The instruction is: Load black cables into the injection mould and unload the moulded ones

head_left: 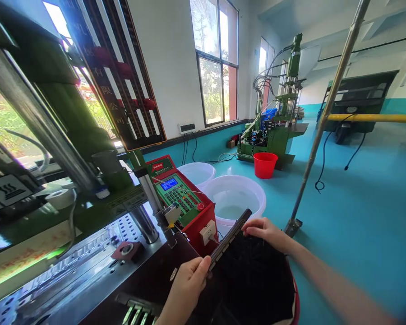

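My left hand [189, 282] is closed round the lower end of a long, narrow dark bar [228, 239] with small light notches along its edge. The bar slants up and away to the right. Close to its upper end, my right hand [265, 232] has its thumb and fingers pinched together; whatever is between them is too small to make out. Beneath both hands stands a round tub with a red rim [297, 300], filled or lined with black material [257, 280]. Left of my left hand, a metal piece with several pale bars [138, 313] lies on a dark surface.
A green press with a steel bed [98, 275] fills the left side. Beyond my hands are a red control box [206, 216] with keypad and screen, white tubs [237, 185] and a red bucket [265, 164]. A slanted metal pole [328, 108] rises at right; another green machine [280, 135] stands behind.
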The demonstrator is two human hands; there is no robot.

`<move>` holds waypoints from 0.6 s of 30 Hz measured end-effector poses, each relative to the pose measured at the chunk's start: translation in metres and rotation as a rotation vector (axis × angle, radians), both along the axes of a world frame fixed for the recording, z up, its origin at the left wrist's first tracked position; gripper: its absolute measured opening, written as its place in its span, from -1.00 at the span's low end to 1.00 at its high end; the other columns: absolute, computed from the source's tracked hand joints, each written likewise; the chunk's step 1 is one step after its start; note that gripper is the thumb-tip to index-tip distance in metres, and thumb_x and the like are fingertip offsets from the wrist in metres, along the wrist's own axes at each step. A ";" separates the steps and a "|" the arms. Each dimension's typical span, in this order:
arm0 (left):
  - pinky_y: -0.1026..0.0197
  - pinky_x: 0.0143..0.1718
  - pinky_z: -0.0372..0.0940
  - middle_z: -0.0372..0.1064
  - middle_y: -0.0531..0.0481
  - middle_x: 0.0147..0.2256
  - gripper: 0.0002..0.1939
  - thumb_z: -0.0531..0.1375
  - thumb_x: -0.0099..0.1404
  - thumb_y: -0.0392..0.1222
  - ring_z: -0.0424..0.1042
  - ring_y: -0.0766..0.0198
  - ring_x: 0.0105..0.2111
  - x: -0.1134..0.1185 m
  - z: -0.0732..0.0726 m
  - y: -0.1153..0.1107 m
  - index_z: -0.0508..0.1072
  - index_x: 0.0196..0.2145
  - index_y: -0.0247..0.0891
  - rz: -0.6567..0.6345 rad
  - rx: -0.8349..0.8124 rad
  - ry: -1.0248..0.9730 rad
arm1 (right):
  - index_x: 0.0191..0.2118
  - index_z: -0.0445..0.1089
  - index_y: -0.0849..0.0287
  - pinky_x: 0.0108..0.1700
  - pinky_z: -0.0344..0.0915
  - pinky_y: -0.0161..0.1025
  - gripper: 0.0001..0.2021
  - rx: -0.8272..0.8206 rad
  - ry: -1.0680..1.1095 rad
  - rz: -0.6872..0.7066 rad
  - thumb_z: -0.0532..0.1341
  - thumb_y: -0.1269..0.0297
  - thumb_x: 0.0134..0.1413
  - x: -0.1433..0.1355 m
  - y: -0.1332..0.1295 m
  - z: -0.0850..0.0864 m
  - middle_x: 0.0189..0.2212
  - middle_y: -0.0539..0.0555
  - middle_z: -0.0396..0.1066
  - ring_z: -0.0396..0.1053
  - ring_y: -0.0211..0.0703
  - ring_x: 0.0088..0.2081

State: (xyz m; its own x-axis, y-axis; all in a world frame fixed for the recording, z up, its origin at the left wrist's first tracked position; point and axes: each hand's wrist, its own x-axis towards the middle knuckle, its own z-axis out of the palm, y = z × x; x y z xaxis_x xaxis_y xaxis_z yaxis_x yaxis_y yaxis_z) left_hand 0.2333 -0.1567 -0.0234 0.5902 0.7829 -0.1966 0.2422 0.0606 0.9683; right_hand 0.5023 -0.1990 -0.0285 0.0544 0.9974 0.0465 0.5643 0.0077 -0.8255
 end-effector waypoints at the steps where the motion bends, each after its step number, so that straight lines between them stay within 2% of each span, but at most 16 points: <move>1: 0.30 -0.70 -0.35 -0.16 0.24 -0.75 -0.43 -0.01 0.03 0.39 -0.19 0.49 -0.75 0.001 -0.001 0.000 0.18 -0.61 -0.24 -0.016 -0.006 -0.011 | -0.24 0.43 0.23 -0.19 0.22 -0.25 -0.68 0.011 0.152 0.029 0.06 0.13 0.04 -0.012 -0.007 0.012 -0.34 0.06 0.45 0.34 -0.14 -0.26; 4: 0.30 -0.68 -0.31 -0.16 0.22 -0.71 -0.46 -0.01 0.07 0.35 -0.17 0.47 -0.72 0.005 -0.002 -0.002 0.12 -0.61 -0.22 -0.053 0.017 -0.003 | -0.41 0.45 0.23 -0.27 0.18 -0.28 -0.76 0.024 0.414 -0.009 0.18 0.15 -0.08 -0.038 -0.022 0.031 -0.47 0.01 0.40 0.28 -0.21 -0.38; 8: 0.28 -0.62 -0.22 -0.10 0.18 -0.66 -0.50 -0.04 0.14 0.28 -0.11 0.43 -0.65 0.002 0.008 0.000 0.09 -0.62 -0.22 -0.100 0.207 0.106 | -0.52 0.42 0.23 -0.34 0.14 -0.31 -0.85 -0.022 0.460 -0.050 0.21 0.25 -0.18 -0.042 -0.026 0.030 -0.58 -0.05 0.32 0.21 -0.27 -0.46; 10: 0.27 -0.57 -0.15 -0.04 0.15 -0.65 -0.51 -0.05 0.17 0.24 -0.04 0.40 -0.62 -0.003 0.014 0.004 0.13 -0.63 -0.24 -0.096 0.370 0.201 | -0.58 0.39 0.23 -0.37 0.13 -0.31 -0.90 -0.051 0.314 -0.036 0.21 0.31 -0.24 -0.032 -0.026 0.025 -0.61 -0.05 0.28 0.20 -0.27 -0.48; 13: 0.25 -0.52 -0.11 -0.01 0.13 -0.65 -0.50 -0.06 0.18 0.23 0.00 0.38 -0.59 -0.012 0.016 0.013 0.16 -0.64 -0.25 -0.041 0.493 0.279 | -0.56 0.41 0.19 -0.29 0.15 -0.30 -0.91 -0.033 -0.109 -0.056 0.19 0.32 -0.19 -0.006 -0.020 0.012 -0.55 -0.03 0.35 0.25 -0.22 -0.40; 16: 0.27 -0.58 -0.16 -0.12 0.17 -0.67 -0.48 -0.05 0.15 0.28 -0.08 0.41 -0.63 -0.015 0.007 0.018 0.16 -0.63 -0.24 -0.003 0.355 0.197 | -0.47 0.47 0.15 -0.09 0.08 -0.19 -0.84 -0.049 -0.462 -0.202 0.14 0.30 -0.08 0.023 -0.003 -0.011 -0.42 0.05 0.43 0.27 -0.10 -0.20; 18: 0.28 -0.63 -0.22 -0.16 0.20 -0.69 -0.46 -0.03 0.09 0.34 -0.13 0.44 -0.67 -0.012 0.000 0.015 0.16 -0.62 -0.24 0.003 0.185 0.084 | -0.48 0.48 0.16 -0.08 0.05 -0.09 -0.85 -0.107 -0.540 -0.279 0.14 0.35 -0.11 0.036 0.013 -0.031 -0.40 0.11 0.44 0.25 0.00 -0.15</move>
State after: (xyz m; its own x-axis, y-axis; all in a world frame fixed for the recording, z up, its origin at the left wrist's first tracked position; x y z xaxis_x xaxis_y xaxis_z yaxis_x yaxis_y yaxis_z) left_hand 0.2208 -0.1416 -0.0230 0.5756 0.8119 -0.0977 0.3226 -0.1157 0.9394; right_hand 0.5380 -0.1863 -0.0599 0.3108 0.9496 0.0410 0.8716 -0.2676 -0.4108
